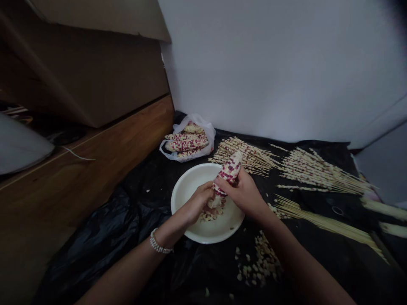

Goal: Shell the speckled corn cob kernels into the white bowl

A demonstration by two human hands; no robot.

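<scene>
A corn cob (230, 170) speckled purple and cream is held at a tilt over a white bowl (179, 195). Its lower end looks stripped of kernels, while the upper part still bears them. My left hand (199, 201) is closed around the lower end of the cob. Higher up, my right hand (246, 192) grips the cob, with the thumb lying across its front. Loose kernels (208, 217) lie in the bowl beneath my hands. The fingertips of my left hand are partly hidden behind the cob.
A plastic bag (208, 133) of several speckled cobs stands behind the bowl. Kernel-threaded skewers (305, 169) lie in two bundles at the right, with bare skewers (321, 222) nearer. Scattered kernels (259, 262) rest on the black plastic sheet (127, 228). A wooden panel (127, 140) borders the left.
</scene>
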